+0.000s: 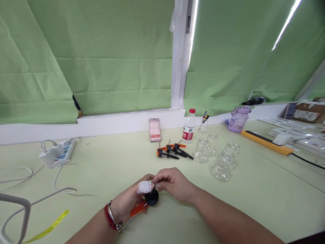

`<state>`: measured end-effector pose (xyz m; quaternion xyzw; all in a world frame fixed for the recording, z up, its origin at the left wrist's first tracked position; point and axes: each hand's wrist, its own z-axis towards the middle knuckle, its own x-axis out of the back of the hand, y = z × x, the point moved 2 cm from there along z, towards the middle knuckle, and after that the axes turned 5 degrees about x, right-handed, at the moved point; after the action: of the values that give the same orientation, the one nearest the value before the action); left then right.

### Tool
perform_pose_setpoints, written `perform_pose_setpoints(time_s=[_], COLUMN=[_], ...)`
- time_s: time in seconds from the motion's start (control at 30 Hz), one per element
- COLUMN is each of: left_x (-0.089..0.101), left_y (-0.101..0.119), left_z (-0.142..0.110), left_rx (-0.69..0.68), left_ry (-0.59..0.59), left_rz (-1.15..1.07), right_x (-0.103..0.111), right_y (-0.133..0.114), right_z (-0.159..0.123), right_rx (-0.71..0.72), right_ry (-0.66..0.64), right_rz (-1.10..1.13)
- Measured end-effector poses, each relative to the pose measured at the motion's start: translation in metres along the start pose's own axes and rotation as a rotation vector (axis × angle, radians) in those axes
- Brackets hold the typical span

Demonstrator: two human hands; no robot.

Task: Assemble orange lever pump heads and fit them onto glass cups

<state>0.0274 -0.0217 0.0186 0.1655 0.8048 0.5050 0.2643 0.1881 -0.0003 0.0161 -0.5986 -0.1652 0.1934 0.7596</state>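
My left hand, its thumb wrapped in white, is closed around a black round-headed part. An orange flat piece and a thin metal rod stick out below that hand, toward the wrist. My right hand pinches with thumb and forefinger at the top of the black part, close to the left thumb. Whatever sits between those fingertips is too small to make out. Beyond the hands lie several similar black-and-orange parts with black stems and metal rods.
Several clear glass jars stand to the right, near a red-capped bottle and a small jar holding screwdrivers. A pink-screened phone leans at the back wall. Power strips and white cables lie at both sides.
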Motion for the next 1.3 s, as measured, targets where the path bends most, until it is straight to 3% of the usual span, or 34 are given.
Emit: perform_pose_setpoints(time_s=[0.4, 0.93, 1.3], left_x=[-0.001, -0.001, -0.003], left_y=[0.001, -0.001, 0.001], left_z=[0.000, 0.000, 0.001], left_rx=[0.012, 0.001, 0.002], left_ry=[0.019, 0.010, 0.017], left_rz=[0.029, 0.017, 0.022], right_x=[-0.002, -0.004, -0.004], right_y=[-0.004, 0.008, 0.008], right_z=[0.000, 0.003, 0.003], right_rx=[0.090, 0.001, -0.002], right_ry=[-0.035, -0.111, -0.117], right_rz=[-0.116, 0.132, 0.136])
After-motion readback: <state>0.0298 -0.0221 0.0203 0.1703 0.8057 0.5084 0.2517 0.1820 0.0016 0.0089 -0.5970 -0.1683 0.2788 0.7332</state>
